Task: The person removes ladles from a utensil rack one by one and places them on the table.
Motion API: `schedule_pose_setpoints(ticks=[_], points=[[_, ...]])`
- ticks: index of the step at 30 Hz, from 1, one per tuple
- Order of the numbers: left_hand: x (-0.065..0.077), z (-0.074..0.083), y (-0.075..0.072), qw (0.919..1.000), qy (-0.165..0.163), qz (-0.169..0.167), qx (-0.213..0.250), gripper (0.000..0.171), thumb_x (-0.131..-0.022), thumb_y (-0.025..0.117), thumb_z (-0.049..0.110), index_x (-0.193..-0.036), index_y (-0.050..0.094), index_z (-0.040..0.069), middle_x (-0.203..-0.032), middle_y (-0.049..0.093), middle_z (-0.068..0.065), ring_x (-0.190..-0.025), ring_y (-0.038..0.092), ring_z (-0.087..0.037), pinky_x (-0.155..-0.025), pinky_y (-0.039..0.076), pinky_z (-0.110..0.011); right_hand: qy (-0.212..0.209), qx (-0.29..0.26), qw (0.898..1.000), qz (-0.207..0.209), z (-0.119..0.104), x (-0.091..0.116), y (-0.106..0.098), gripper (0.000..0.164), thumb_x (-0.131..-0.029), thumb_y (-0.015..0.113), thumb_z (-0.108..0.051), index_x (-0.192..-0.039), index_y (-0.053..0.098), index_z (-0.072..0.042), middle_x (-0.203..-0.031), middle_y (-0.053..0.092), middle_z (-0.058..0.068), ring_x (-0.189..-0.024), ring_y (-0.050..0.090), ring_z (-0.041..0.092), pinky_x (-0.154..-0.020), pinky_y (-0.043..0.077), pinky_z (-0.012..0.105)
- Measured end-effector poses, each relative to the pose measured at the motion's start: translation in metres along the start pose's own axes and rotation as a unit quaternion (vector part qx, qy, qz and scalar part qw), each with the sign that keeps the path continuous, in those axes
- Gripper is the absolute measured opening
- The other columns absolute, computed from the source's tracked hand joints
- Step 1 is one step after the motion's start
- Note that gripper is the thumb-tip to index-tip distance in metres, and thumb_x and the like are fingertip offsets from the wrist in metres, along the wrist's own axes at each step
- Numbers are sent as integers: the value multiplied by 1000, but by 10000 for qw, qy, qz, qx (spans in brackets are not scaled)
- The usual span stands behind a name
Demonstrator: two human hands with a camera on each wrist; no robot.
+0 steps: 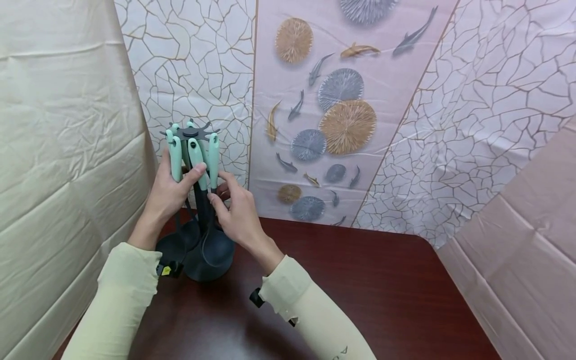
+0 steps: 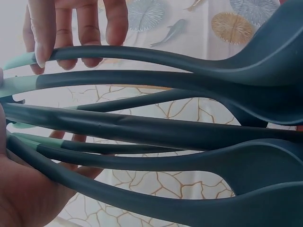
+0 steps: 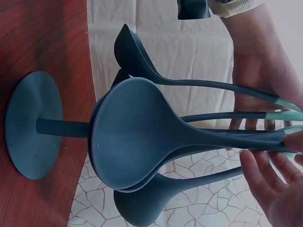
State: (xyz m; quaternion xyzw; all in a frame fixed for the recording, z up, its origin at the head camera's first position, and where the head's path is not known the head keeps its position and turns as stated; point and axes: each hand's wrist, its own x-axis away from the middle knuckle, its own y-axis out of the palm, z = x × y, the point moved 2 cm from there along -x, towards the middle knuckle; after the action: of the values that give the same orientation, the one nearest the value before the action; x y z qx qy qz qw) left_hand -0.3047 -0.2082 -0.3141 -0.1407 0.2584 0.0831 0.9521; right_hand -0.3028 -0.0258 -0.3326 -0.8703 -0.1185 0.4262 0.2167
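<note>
Dark ladles and spoons with mint-green handles (image 1: 195, 155) hang from a dark rotary utensil stand, whose hooked top (image 1: 191, 133) sits above both hands. My left hand (image 1: 167, 194) reaches round the handles from the left, its thumb across a front handle and its fingers behind. From the right, my right hand (image 1: 240, 212) pinches the neck of a ladle (image 1: 218, 250) between thumb and fingers. The right wrist view shows a large ladle bowl (image 3: 132, 135) in front, overlapping others. Below it stand the pole (image 3: 64, 127) and round base (image 3: 33, 151).
The stand is on the left part of a dark red-brown table (image 1: 351, 285). A cream cloth (image 1: 67, 150) hangs close on the left. Behind is a patterned cloth (image 1: 310, 115) with fish and round motifs, and another pale cloth (image 1: 526, 215) is on the right.
</note>
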Motion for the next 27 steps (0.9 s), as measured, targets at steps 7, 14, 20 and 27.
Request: schedule_pose_setpoints(ticks=[7,14,20,27], points=[[1,1,0,10000,28,41,30,79,-103,67,38,-167,20,32,-153,45,-13,-127,57,-39,-101,48,-54,23,-19,10000,69,0,0,-1,43,-107,64,-13,-147,52,-6,-101,71,6,-89,71,17,-77,58,24],[2,3,0,9999,91,69,93,79,-103,68,37,-166,21,35,-155,44,-11,-126,56,-37,-103,47,-56,-36,-13,9999,94,-1,0,-2,42,-106,64,-13,-146,53,-7,-101,71,6,-88,71,18,-75,55,20],[2,1,1,9999,67,52,112,79,-103,68,36,-166,20,34,-156,43,-13,-128,54,-39,-106,45,-63,-14,10,9999,104,0,1,-3,43,-107,64,-14,-147,52,-6,-101,71,7,-88,71,18,-76,55,21],[2,1,-1,10000,24,83,-26,81,-103,67,38,-168,17,34,-155,43,-13,-125,55,-34,-98,48,-46,-41,26,9998,182,1,1,-8,43,-106,64,-12,-148,53,-7,-102,71,7,-87,69,18,-76,56,23]])
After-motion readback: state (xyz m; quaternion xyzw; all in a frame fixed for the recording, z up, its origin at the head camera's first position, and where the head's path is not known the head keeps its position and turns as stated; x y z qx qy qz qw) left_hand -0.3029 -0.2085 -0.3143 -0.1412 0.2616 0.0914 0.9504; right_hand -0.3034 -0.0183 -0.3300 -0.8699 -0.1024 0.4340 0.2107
